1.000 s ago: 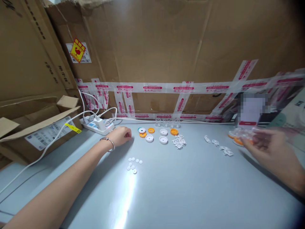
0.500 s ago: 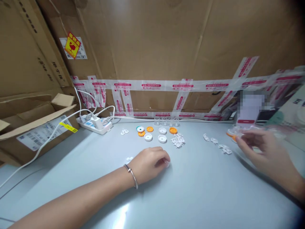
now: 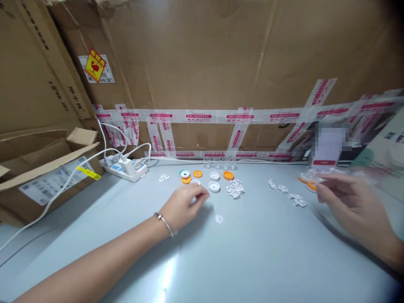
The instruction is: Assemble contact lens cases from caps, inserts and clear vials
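My left hand [image 3: 184,205], with a metal bangle at its wrist, hovers just in front of the white rings. Its thumb and fingertips are closed together, and nothing shows between them. A small clear disc [image 3: 219,219] lies flat on the table to its right. Beyond the fingertips sit a white ring [image 3: 213,187], another white ring [image 3: 214,176] and an orange ring [image 3: 228,175]. My right hand [image 3: 360,204] is at the far right beside an orange-and-white round part [image 3: 311,186]. Its thumb and index finger are apart, slightly blurred, with no held thing visible.
Clear cups [image 3: 216,163] line the back by a cardboard box [image 3: 202,54]. White toothed pieces [image 3: 235,189] and flat white pieces [image 3: 296,199] lie on the table. A power strip [image 3: 128,169] with cables and an open carton [image 3: 53,176] stand left; a phone [image 3: 328,147] stands right.
My left hand has let go of the clear disc and moved left and slightly away from me. My right hand has shifted slightly right, staying beside the orange parts.
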{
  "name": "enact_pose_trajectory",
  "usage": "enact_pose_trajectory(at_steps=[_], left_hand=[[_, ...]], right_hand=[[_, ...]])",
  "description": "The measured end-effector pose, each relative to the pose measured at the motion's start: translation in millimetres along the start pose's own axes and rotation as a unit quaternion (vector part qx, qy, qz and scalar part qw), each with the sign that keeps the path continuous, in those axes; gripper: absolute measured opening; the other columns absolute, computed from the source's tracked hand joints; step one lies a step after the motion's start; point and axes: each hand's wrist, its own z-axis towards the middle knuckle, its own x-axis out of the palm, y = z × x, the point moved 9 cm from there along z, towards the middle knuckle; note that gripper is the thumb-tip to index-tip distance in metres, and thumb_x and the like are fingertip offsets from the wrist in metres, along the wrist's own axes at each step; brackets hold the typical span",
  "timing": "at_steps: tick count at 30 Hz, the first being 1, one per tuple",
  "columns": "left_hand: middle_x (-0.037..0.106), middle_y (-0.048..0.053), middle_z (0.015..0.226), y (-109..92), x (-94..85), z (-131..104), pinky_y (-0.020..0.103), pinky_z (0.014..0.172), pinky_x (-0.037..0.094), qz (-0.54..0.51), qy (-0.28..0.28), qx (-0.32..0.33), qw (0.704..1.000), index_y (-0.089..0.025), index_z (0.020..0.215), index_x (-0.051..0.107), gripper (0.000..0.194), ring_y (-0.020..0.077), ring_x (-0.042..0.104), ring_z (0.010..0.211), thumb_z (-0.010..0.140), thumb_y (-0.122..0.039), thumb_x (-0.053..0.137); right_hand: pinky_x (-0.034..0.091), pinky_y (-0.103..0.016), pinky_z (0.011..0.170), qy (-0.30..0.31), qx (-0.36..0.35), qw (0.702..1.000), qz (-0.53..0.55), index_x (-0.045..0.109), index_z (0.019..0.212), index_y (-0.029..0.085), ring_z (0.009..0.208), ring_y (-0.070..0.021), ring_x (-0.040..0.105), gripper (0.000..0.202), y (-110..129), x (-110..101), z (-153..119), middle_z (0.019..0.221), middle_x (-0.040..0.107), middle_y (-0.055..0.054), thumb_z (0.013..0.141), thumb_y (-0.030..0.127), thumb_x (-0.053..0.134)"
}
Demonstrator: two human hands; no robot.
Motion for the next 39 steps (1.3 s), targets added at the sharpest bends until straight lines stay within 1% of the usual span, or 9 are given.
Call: enact_pose_trajectory(at_steps=[3, 7, 13, 22, 25, 28, 33, 35, 39], left_hand=[[0.063, 0.002, 0.083, 42, -23.4, 7, 0.026, 0.071, 0.045, 0.085, -0.049, -0.053, 0.994, -0.018, 0.086, 0.06, 0.015, 0.0146, 0.058, 0.076, 0.084, -0.017, 0.045], [0.059, 0.008, 0.094, 83, -30.6, 11, 0.034, 0.077, 0.046, 0.113, -0.068, -0.079, 0.988, -0.017, 0.096, 0.057, 0.019, 0.0194, 0.057, 0.085, 0.081, -0.015, 0.047], [0.059, 0.006, 0.093, 90, -16.2, 17, 0.033, 0.081, 0.044, 0.123, -0.053, -0.056, 0.989, -0.018, 0.086, 0.061, 0.016, 0.0196, 0.056, 0.089, 0.079, -0.011, 0.048], [0.058, 0.005, 0.081, 99, -18.1, 22, 0.032, 0.072, 0.044, 0.122, -0.08, -0.064, 0.987, -0.017, 0.075, 0.058, 0.009, 0.0192, 0.055, 0.077, 0.078, -0.012, 0.051], [0.057, 0.006, 0.081, 86, -25.1, 22, 0.034, 0.074, 0.044, 0.111, -0.102, -0.048, 0.987, -0.016, 0.076, 0.057, 0.01, 0.0198, 0.054, 0.079, 0.08, -0.012, 0.048], [0.058, 0.007, 0.087, 52, -28.9, 17, 0.032, 0.078, 0.042, 0.088, -0.102, 0.0, 0.991, -0.016, 0.082, 0.057, 0.013, 0.0185, 0.053, 0.086, 0.084, -0.014, 0.044], [0.063, 0.005, 0.087, -24, 0.2, -5, 0.029, 0.079, 0.039, 0.04, 0.037, 0.196, 0.979, -0.019, 0.083, 0.062, 0.02, 0.0144, 0.054, 0.082, 0.087, -0.016, 0.042], [0.064, 0.004, 0.086, -35, 6.8, -12, 0.029, 0.077, 0.038, 0.036, 0.05, 0.225, 0.973, -0.02, 0.085, 0.063, 0.022, 0.0138, 0.054, 0.079, 0.088, -0.015, 0.041], [0.065, 0.003, 0.087, -39, 14.6, -15, 0.029, 0.076, 0.037, 0.034, 0.051, 0.237, 0.97, -0.021, 0.087, 0.063, 0.022, 0.0137, 0.056, 0.082, 0.086, -0.012, 0.042]], right_hand=[[0.045, -0.028, 0.054, 0.062, -0.006, 0.998, 0.011, 0.051, 0.099, 0.024, 0.059, -0.0155, 0.056, 0.028, -6, 12, -2, 0.075, 0.058, -0.002, 0.075, 0.038, 0.054], [0.045, -0.028, 0.055, 0.082, 0.0, 0.997, 0.002, 0.053, 0.097, 0.025, 0.064, -0.0165, 0.055, 0.026, -11, 18, -2, 0.077, 0.057, -0.003, 0.074, 0.038, 0.055], [0.046, -0.026, 0.055, 0.113, -0.021, 0.993, -0.017, 0.053, 0.099, 0.025, 0.065, -0.0158, 0.055, 0.028, -11, 22, -4, 0.079, 0.056, -0.002, 0.075, 0.04, 0.054], [0.049, -0.025, 0.056, 0.134, -0.032, 0.99, -0.015, 0.052, 0.101, 0.026, 0.068, -0.0165, 0.057, 0.029, -6, 29, -6, 0.083, 0.058, -0.003, 0.076, 0.04, 0.053], [0.049, -0.025, 0.056, 0.133, -0.041, 0.99, -0.009, 0.052, 0.101, 0.026, 0.066, -0.016, 0.056, 0.028, -4, 28, -7, 0.08, 0.057, -0.003, 0.076, 0.039, 0.053], [0.048, -0.025, 0.056, 0.138, -0.048, 0.989, 0.0, 0.051, 0.102, 0.026, 0.063, -0.015, 0.055, 0.027, -5, 29, -8, 0.076, 0.056, -0.001, 0.077, 0.037, 0.053], [0.047, -0.023, 0.056, 0.14, -0.048, 0.989, -0.009, 0.051, 0.103, 0.026, 0.063, -0.014, 0.054, 0.026, -8, 28, -9, 0.076, 0.055, -0.001, 0.078, 0.035, 0.053], [0.047, -0.023, 0.056, 0.138, -0.046, 0.989, -0.014, 0.051, 0.102, 0.026, 0.063, -0.014, 0.055, 0.026, -9, 28, -9, 0.076, 0.056, -0.001, 0.078, 0.035, 0.053], [0.047, -0.023, 0.057, 0.141, -0.05, 0.989, -0.018, 0.052, 0.101, 0.025, 0.064, -0.0138, 0.055, 0.025, -7, 29, -9, 0.076, 0.056, -0.001, 0.078, 0.035, 0.053]])
